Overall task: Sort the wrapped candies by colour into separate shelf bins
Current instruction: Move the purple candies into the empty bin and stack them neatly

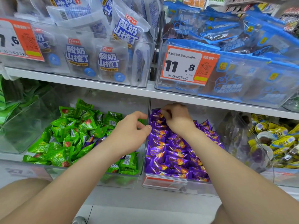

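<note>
- Two piles, mid-frame: green candies on the left, purple candies on the right.
- Right hand pinches purple candies at their pile's upper edge.
- Left hand curls between the piles; grip unclear.

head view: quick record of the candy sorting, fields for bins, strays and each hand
green bin: holds green candies, lower shelf
purple bin: holds purple candies, right beside it
strays: a few stray purple candies among the green
left hand: fingers curled at the green bin's right edge, hold unclear
right hand: pinches a purple candy at the purple bin's back
</note>
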### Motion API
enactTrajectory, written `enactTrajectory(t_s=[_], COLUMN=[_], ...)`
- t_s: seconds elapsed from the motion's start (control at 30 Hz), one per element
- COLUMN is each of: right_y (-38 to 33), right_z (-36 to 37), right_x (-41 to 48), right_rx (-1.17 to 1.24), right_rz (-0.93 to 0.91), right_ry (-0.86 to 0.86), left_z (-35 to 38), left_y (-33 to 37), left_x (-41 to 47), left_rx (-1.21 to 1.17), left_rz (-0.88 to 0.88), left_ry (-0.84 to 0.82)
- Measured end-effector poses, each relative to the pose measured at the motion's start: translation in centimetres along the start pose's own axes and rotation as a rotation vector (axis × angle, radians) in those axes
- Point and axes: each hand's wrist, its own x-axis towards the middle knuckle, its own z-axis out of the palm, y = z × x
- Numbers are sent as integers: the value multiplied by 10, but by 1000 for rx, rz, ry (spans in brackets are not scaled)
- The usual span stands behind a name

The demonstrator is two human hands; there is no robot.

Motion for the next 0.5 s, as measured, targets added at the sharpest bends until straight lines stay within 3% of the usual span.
enactTrajectory(t_s=[0.17, 0.33, 0.5], right_y=[5, 16, 18], right_z=[-5, -5, -1], right_x=[1, 5, 11], right_rx=[-23, -111, -16], right_rz=[36, -51, -15], right_ry=[-12, -113, -55], left_z=[-1, -2, -2], left_y=[2, 4, 4], left_x=[-1, -3, -3], left_rx=[4, 3, 2], left_rz=[1, 0, 3], left_ry=[-7, -7, -2])
